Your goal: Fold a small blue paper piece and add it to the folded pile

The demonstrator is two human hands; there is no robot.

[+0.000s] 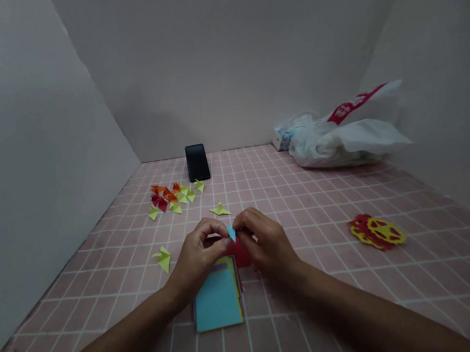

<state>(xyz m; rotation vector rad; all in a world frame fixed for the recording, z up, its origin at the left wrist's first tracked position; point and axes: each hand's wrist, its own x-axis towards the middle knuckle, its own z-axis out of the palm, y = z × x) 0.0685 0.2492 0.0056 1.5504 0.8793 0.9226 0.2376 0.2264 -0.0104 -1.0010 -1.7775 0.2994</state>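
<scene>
My left hand (200, 253) and my right hand (266, 242) meet over the middle of the table, fingers pinched together on a small blue folded paper piece (231, 233). Just below my hands lies a stack of coloured paper squares (217, 299), blue on top, with red sheets (242, 255) showing under my right fingers. A yellow folded piece (163, 259) lies left of my left hand and another (220, 209) sits just beyond my hands.
A pile of red, orange and yellow folded pieces (173, 196) lies at the back left beside an upright black phone (197, 162). A white plastic bag (344, 135) sits at the back right. A red and yellow paper cutout (376, 231) lies right. Grey walls enclose the pink checked tablecloth (312, 211).
</scene>
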